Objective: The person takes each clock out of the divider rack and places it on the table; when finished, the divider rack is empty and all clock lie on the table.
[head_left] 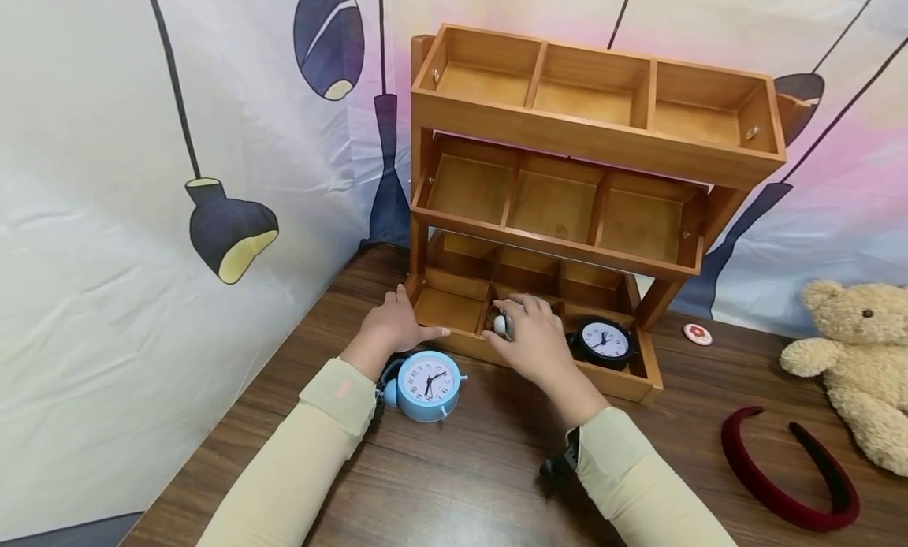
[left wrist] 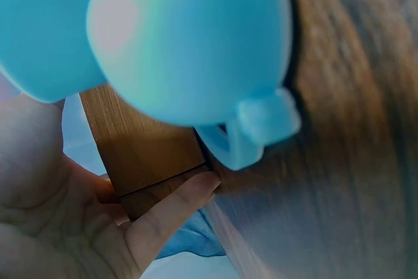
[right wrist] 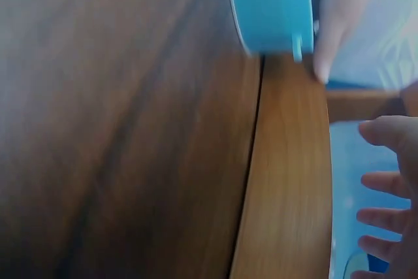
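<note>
In the head view, my left hand point(head_left: 390, 322) rests at the front left corner of a wooden three-tier shelf point(head_left: 553, 129), thumb extended along the bottom tier's front edge. The left wrist view shows a straight digit touching the wood. My right hand point(head_left: 532, 338) reaches over the bottom tier's middle compartment, fingers spread and slightly bent above a small, mostly hidden item with a white round part point(head_left: 500, 324). No held thing shows between its fingers in the right wrist view. A black alarm clock point(head_left: 604, 343) sits in the right compartment. The light-blue alarm clock point(head_left: 429, 385) lies face up beside my left wrist.
A dark red headband point(head_left: 780, 500) and a teddy bear point(head_left: 861, 358) are on the right of the wooden table point(head_left: 454, 484). Near the shelf's right side lies a round red-and-white badge point(head_left: 697, 334). A printed cloth point(head_left: 106, 295) hangs behind.
</note>
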A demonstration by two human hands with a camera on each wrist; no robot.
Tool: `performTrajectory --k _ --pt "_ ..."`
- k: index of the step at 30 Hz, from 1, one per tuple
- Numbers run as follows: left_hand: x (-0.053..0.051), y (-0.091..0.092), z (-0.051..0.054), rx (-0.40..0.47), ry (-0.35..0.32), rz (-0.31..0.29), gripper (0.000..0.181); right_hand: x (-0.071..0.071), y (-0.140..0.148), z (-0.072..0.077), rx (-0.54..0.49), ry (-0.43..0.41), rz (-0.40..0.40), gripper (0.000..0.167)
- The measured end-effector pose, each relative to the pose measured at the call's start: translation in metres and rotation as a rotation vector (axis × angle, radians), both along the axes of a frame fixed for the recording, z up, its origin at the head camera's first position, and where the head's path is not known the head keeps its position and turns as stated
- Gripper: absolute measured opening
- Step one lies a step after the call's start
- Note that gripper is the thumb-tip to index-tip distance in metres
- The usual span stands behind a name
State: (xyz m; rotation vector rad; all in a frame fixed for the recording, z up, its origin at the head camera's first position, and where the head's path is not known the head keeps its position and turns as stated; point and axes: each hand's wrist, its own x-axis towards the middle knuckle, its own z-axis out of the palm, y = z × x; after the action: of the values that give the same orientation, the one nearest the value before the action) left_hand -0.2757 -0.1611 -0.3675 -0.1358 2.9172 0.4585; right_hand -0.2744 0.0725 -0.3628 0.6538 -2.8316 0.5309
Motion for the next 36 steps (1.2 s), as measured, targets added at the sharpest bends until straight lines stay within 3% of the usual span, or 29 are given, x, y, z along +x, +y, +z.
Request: performTrajectory --k 6,13,24,36 --pt "0.001 0.001 0.001 -0.007 0.006 0.000 0.120 -0.019 0.015 0.000 0.002 -0.091 -0.039 0.070" --pt "0.000 0.001 -0.001 -0.010 0.005 0.002 0.120 -0.032 0.023 0.001 0.055 -0.170 -0.077 0.093" --pt "0.000 0.002 0.002 -0.013 -0.003 0.005 0.119 -0.038 0.023 -0.002 0.094 -0.181 -0.094 0.088" --pt "0.001 0.002 0.001 -0.015 -0.005 0.016 0.119 -0.044 0.022 -0.006 0.030 -0.225 -0.130 0.085"
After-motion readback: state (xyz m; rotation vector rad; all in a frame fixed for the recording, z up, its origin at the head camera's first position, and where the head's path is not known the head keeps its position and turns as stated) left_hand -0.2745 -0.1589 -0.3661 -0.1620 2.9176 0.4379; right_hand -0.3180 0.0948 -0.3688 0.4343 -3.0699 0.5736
